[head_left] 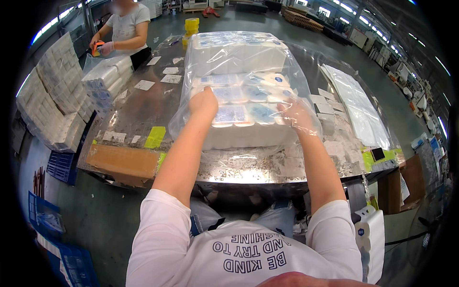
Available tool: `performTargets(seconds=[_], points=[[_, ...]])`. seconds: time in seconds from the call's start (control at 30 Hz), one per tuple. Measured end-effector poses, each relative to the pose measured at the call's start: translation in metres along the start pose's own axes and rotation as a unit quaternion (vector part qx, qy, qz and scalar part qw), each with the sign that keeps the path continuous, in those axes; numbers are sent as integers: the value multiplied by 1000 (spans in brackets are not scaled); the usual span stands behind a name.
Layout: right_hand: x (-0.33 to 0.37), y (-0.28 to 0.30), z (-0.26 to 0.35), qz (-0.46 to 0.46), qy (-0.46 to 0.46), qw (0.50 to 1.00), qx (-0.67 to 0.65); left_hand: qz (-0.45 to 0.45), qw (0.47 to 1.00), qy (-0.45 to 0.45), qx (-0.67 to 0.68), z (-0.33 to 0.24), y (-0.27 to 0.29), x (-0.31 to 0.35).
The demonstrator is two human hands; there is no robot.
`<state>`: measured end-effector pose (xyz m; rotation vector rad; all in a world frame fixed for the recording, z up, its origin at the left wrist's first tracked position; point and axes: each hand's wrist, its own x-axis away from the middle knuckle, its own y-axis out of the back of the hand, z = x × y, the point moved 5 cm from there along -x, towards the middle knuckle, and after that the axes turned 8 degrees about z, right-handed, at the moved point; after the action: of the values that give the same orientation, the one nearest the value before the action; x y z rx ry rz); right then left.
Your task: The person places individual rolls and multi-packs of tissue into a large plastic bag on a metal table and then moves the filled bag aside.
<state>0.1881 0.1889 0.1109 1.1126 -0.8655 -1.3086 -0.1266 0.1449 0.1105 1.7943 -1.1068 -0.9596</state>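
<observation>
A large clear plastic bag (299, 69) lies over a block of white wrapped paper-roll packs (239, 93) stacked on the metal table before me. My left hand (204, 103) is closed in a fist on the film at the block's left side. On the right side my right hand (297, 115) has its fingers bent around the film, beside the packs; glare and folds of plastic partly veil it. The packs at the near end stand lower than the far ones, and the film drapes loosely around their sides.
Flat clear bags (356, 103) lie stacked at the table's right. Yellow tape rolls (191, 26) stand at the far edge. A cardboard box (122, 162) is at the near left. Across the left corner a person (126, 33) holds an orange tool near more packs (107, 79).
</observation>
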Motion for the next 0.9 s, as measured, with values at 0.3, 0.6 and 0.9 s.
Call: performTargets(seconds=[0.3, 0.6, 0.9], points=[[-29, -8, -9, 35, -28, 998, -52, -37, 998, -54, 4, -4, 6, -3], [-24, 4, -6, 63, -66, 996, -13, -29, 999, -36, 11, 2, 5, -11], [-6, 3, -11, -162, 99, 975, 114, -26, 999, -37, 22, 5, 4, -12]])
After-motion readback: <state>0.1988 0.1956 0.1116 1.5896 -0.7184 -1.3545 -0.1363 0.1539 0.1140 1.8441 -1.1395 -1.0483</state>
